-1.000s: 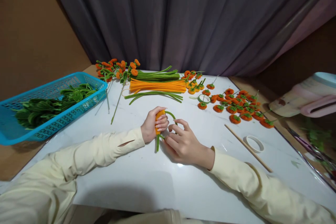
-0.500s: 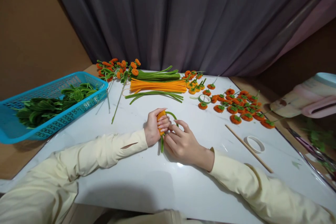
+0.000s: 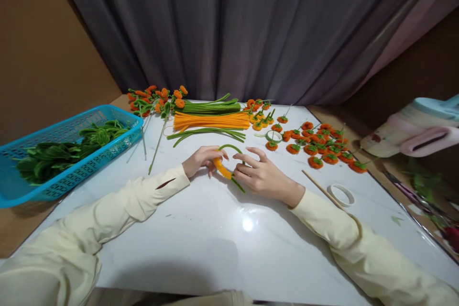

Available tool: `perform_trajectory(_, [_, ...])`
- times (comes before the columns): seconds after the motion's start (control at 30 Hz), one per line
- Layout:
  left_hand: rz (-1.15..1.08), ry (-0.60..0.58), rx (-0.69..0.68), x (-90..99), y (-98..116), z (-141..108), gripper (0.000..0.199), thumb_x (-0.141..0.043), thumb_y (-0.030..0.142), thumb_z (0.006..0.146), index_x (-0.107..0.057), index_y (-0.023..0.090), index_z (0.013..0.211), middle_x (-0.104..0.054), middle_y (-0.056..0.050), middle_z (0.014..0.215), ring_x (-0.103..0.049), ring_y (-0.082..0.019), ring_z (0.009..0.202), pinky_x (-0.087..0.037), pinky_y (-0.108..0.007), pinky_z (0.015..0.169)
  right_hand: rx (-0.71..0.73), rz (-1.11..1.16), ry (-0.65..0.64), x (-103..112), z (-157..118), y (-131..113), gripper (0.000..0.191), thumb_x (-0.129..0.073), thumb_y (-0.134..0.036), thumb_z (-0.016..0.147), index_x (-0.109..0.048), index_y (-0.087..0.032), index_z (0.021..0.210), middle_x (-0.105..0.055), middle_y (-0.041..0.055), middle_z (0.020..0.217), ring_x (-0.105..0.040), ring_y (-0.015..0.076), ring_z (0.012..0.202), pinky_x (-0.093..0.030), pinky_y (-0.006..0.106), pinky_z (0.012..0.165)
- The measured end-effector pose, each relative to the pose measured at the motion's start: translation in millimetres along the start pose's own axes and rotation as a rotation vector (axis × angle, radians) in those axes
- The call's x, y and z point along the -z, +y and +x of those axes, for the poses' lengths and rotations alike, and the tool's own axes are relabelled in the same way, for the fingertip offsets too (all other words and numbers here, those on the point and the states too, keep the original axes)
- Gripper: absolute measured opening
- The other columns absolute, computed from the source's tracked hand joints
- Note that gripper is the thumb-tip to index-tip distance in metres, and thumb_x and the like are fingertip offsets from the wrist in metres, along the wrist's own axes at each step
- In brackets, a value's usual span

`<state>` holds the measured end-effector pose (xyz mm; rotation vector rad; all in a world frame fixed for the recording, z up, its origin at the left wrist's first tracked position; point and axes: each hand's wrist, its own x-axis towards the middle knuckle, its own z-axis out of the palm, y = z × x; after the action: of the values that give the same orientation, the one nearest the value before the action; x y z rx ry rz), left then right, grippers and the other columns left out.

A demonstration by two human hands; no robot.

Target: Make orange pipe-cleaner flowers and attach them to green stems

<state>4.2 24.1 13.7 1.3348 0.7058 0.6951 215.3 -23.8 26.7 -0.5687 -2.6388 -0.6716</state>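
Between my hands is a short curved piece of orange chenille coil [image 3: 223,169], threaded on a green pipe cleaner [image 3: 231,147]. The green stem arcs over the top, and one end sticks out below toward the right. My left hand [image 3: 203,160] pinches the upper left end of the coil between thumb and fingers. My right hand [image 3: 263,174] closes its thumb and index side on the green pipe cleaner at the coil's lower right end, its other fingers raised and bent. Beyond them lie bundles of orange pipe cleaners [image 3: 211,121] and green pipe cleaners [image 3: 210,107].
A blue basket [image 3: 86,165] with green leaf pieces stands at left. Orange flowers [image 3: 324,146] spread at right, near green tape [image 3: 274,136], a white ring [image 3: 341,195] and a wooden stick [image 3: 319,184]. A tumbler [image 3: 412,126] and scissors [image 3: 401,184] are far right.
My left hand has opened from its wrap around the orange coil into a fingertip pinch. The coil now shows as a curve. The green arc stands wider, and my right hand's fingers have lifted.
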Motion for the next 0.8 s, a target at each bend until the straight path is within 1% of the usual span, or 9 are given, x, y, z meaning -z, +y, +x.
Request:
perform_trajectory(0.1, [0.072, 0.007, 0.099, -5.4, -1.4, -1.7, 0.031, -0.059, 0.042, 0.076, -0.059, 0.011, 0.076, -0.049, 0.001, 0.045, -0.043, -0.009, 0.034, -0.037, -0.018, 0.032, 0.022, -0.048, -0.001, 2.6, -0.3, 2.0, 0.021, -0.043, -0.01, 0.089, -0.059, -0.015, 0.077, -0.065, 0.0032, 0.08, -0.048, 0.0202, 0.114, -0.026, 0.042, 0.102])
perform_trajectory(0.17, [0.051, 0.009, 0.131, -9.2, -2.6, -1.6, 0.034, -0.059, 0.044, 0.076, -0.057, 0.011, 0.073, -0.051, 0.0, 0.042, -0.044, -0.01, 0.031, -0.037, -0.019, 0.031, 0.019, -0.055, 0.008, 2.5, -0.8, 2.3, 0.021, -0.043, -0.009, 0.088, -0.06, -0.015, 0.078, -0.065, 0.0031, 0.082, -0.047, 0.0201, 0.115, -0.025, 0.042, 0.103])
perform_trajectory(0.27, [-0.036, 0.007, 0.151, -11.2, -3.4, 0.0, 0.036, -0.059, 0.044, 0.076, -0.058, 0.009, 0.073, -0.059, -0.006, 0.048, -0.054, -0.014, 0.036, -0.045, -0.023, 0.035, 0.004, -0.054, 0.003, 1.0, -1.0, 1.5, 0.021, -0.043, -0.009, 0.088, -0.061, -0.015, 0.077, -0.064, 0.0034, 0.08, -0.047, 0.0206, 0.115, -0.026, 0.043, 0.102])
perform_trajectory(0.33, [-0.095, 0.012, 0.155, -11.1, -3.2, 1.1, 0.034, -0.06, 0.042, 0.076, -0.058, 0.008, 0.075, -0.062, -0.008, 0.052, -0.058, -0.017, 0.04, -0.049, -0.025, 0.039, -0.008, -0.063, 0.002, 0.2, -0.6, -0.1, 0.021, -0.043, -0.009, 0.088, -0.061, -0.014, 0.077, -0.064, 0.0041, 0.077, -0.048, 0.0212, 0.114, -0.027, 0.043, 0.102])
perform_trajectory(0.43, [-0.155, 0.048, 0.155, -11.5, -3.0, 2.0, 0.031, -0.062, 0.038, 0.076, -0.059, 0.007, 0.074, -0.062, -0.009, 0.054, -0.06, -0.017, 0.043, -0.051, -0.025, 0.041, -0.019, -0.078, 0.01, -0.5, 0.2, -3.2, 0.022, -0.043, -0.008, 0.088, -0.061, -0.012, 0.075, -0.063, 0.0053, 0.075, -0.049, 0.0225, 0.112, -0.029, 0.043, 0.1])
perform_trajectory(0.53, [-0.18, 0.067, 0.148, -13.5, -4.1, 2.0, 0.03, -0.062, 0.035, 0.077, -0.059, 0.005, 0.072, -0.063, -0.009, 0.057, -0.061, -0.017, 0.046, -0.052, -0.025, 0.044, -0.036, -0.084, -0.009, -1.2, 0.8, -6.5, 0.022, -0.043, -0.007, 0.087, -0.061, -0.012, 0.074, -0.061, 0.0053, 0.071, -0.049, 0.024, 0.112, -0.029, 0.045, 0.101])
perform_trajectory(0.67, [-0.159, 0.074, 0.15, -16.5, -6.4, 1.7, 0.032, -0.063, 0.036, 0.077, -0.058, 0.006, 0.071, -0.063, -0.009, 0.059, -0.062, -0.017, 0.048, -0.054, -0.026, 0.047, -0.062, -0.093, -0.059, -2.3, 2.3, -10.7, 0.022, -0.044, -0.006, 0.086, -0.061, -0.012, 0.072, -0.06, 0.0054, 0.069, -0.049, 0.0254, 0.111, -0.029, 0.046, 0.101])
perform_trajectory(0.8, [-0.126, 0.089, 0.142, -18.5, -6.6, 1.5, 0.034, -0.064, 0.038, 0.075, -0.057, 0.006, 0.069, -0.061, -0.008, 0.058, -0.061, -0.016, 0.047, -0.053, -0.025, 0.046, -0.1, -0.104, -0.118, 1.0, 4.4, -10.0, 0.02, -0.045, -0.006, 0.086, -0.062, -0.012, 0.075, -0.062, 0.0055, 0.072, -0.048, 0.0261, 0.114, -0.028, 0.046, 0.102])
